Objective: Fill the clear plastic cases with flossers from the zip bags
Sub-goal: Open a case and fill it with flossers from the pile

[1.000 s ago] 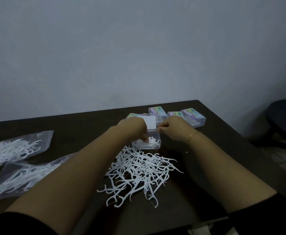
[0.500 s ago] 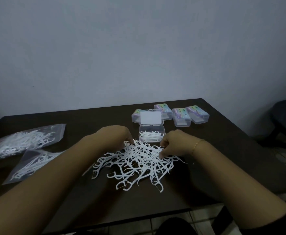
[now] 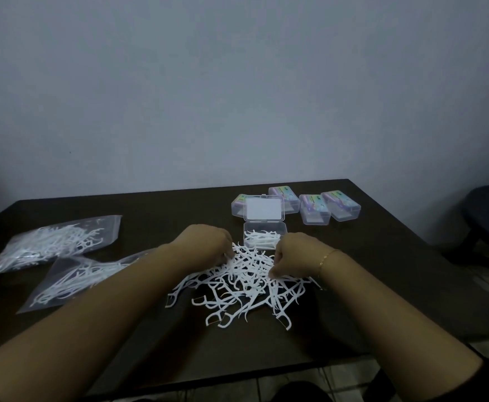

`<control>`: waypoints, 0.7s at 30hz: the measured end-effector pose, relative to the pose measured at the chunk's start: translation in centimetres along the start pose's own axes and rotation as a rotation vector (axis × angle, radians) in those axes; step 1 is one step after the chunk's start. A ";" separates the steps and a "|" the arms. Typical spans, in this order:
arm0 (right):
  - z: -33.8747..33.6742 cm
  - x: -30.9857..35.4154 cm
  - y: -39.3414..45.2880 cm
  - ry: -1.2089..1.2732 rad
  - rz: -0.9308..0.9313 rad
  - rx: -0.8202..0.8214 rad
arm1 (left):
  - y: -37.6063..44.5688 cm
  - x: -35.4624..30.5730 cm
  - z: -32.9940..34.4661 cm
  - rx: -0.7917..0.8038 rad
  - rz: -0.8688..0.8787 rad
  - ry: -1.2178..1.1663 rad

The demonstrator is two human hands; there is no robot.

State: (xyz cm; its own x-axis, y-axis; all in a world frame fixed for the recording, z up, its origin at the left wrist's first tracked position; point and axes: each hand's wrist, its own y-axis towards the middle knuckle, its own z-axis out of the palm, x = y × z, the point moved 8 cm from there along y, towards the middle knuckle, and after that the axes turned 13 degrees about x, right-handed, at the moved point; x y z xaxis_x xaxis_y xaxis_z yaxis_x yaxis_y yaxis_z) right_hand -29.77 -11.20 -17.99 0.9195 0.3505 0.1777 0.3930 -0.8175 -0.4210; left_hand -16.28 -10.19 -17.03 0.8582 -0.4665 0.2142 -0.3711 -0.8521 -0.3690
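A pile of loose white flossers (image 3: 246, 291) lies on the dark table (image 3: 382, 256) in front of me. Just behind it stands an open clear plastic case (image 3: 265, 227) with several flossers inside, its lid (image 3: 263, 208) flipped back. My left hand (image 3: 205, 245) sits on the pile's left rear edge, fingers curled down into the flossers. My right hand (image 3: 295, 253), with a thin bracelet at the wrist, pinches flossers at the pile's right rear edge. Two zip bags of flossers (image 3: 57, 242) (image 3: 75, 280) lie at the left.
Closed clear cases with coloured labels (image 3: 314, 210) (image 3: 340, 204) (image 3: 283, 197) stand in a row behind and right of the open case, one more (image 3: 236, 203) partly behind the lid. A dark chair (image 3: 487, 216) stands off the table's right side. The wall is close behind.
Both hands left the open case and came back toward me onto the loose pile. The case now stands alone with its lid back. In the last half second the hands barely shifted.
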 end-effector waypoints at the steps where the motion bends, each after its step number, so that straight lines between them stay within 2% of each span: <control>1: -0.1 0.0 0.0 0.001 -0.001 -0.012 | 0.0 0.1 0.0 0.004 0.000 -0.002; 10: -0.9 -0.3 -0.2 0.051 -0.025 -0.019 | -0.3 1.6 -0.5 0.016 -0.071 -0.145; 17: -2.1 -0.8 -1.3 0.181 -0.068 -0.019 | 0.2 1.2 0.4 0.119 -0.076 -0.278; 21: -2.5 -1.1 -1.5 0.289 -0.094 -0.012 | 0.4 1.5 1.3 0.160 -0.169 -0.325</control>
State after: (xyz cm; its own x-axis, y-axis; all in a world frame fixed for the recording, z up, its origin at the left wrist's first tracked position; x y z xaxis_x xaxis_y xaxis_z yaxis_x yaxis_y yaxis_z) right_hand -31.39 -11.46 -15.36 0.8413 0.2817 0.4614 0.4744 -0.7940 -0.3802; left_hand -14.68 -10.90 -18.04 0.9795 -0.2012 -0.0040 -0.1767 -0.8507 -0.4950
